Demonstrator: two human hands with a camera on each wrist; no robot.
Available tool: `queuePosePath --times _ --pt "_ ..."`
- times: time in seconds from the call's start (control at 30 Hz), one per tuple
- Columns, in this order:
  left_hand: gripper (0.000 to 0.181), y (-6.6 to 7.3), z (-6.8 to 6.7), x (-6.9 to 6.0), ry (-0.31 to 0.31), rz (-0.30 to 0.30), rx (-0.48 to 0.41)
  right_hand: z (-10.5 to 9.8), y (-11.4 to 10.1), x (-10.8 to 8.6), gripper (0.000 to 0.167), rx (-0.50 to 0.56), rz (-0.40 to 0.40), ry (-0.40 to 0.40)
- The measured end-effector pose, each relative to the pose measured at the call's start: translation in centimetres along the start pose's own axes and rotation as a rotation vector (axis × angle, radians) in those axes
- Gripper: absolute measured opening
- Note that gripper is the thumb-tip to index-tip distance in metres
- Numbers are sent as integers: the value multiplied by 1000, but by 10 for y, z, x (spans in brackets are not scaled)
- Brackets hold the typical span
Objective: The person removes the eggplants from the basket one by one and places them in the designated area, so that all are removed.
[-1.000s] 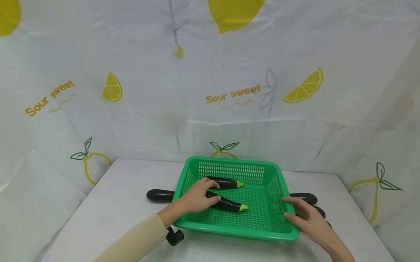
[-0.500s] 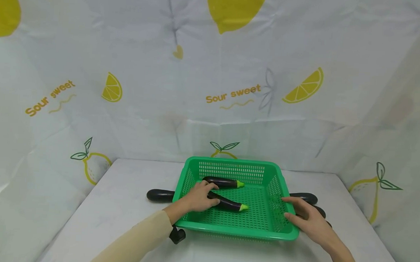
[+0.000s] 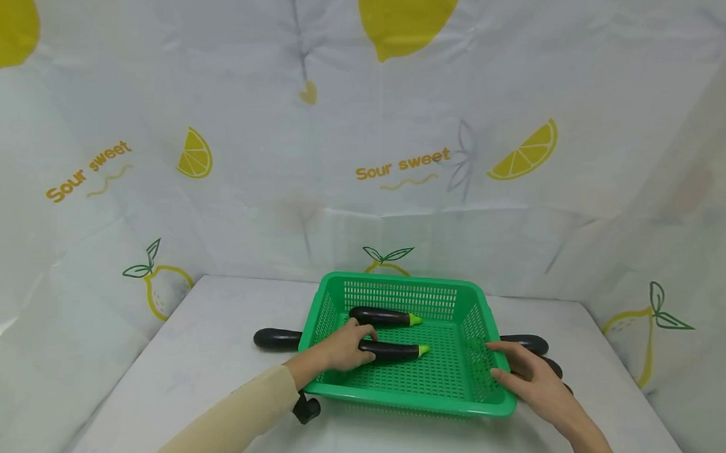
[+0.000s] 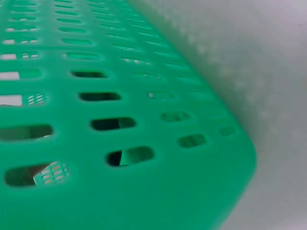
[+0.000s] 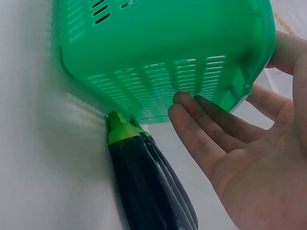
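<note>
My left hand (image 3: 342,347) reaches over the left rim of a green plastic basket (image 3: 401,400). It grips the left end of a dark eggplant (image 3: 390,351) with a pale green stem end. Farther back in the basket lies a second eggplant (image 3: 380,316), apart from the hand. At the right rim, my right hand (image 3: 529,379) holds the basket, with thumb and a finger over the rim. In the right wrist view, its other fingers lie along the outside wall. The left wrist view is filled by the basket's slotted wall; the left hand does not show there.
Outside the basket's left side, an eggplant (image 3: 277,339) sticks out. Several eggplants lie at its right, one dark eggplant (image 5: 139,177) showing below the right hand. A white lemon-print sheet (image 3: 248,201) hangs behind the white table (image 3: 174,380).
The near eggplant has turned from slanting to nearly level, its stem end moving slightly away from me. My left hand has shifted a little along it. The right hand and basket stay put.
</note>
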State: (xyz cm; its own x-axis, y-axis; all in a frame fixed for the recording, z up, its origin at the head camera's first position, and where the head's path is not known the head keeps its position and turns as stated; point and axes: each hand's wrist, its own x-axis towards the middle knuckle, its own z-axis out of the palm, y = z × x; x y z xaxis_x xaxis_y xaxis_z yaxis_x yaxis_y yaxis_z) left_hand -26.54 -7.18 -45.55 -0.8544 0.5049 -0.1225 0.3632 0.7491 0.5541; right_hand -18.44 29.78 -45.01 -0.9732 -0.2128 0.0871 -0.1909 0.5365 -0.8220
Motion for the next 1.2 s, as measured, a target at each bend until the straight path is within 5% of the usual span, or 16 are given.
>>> queuePosePath --times 0.63,1.2 --pt "28 0 -28 -26 123 121 -205 1 -1 2 51 4 4 -2" --pt "26 -8 -63 -65 235 134 -316 1 0 0 51 -5 8 4"
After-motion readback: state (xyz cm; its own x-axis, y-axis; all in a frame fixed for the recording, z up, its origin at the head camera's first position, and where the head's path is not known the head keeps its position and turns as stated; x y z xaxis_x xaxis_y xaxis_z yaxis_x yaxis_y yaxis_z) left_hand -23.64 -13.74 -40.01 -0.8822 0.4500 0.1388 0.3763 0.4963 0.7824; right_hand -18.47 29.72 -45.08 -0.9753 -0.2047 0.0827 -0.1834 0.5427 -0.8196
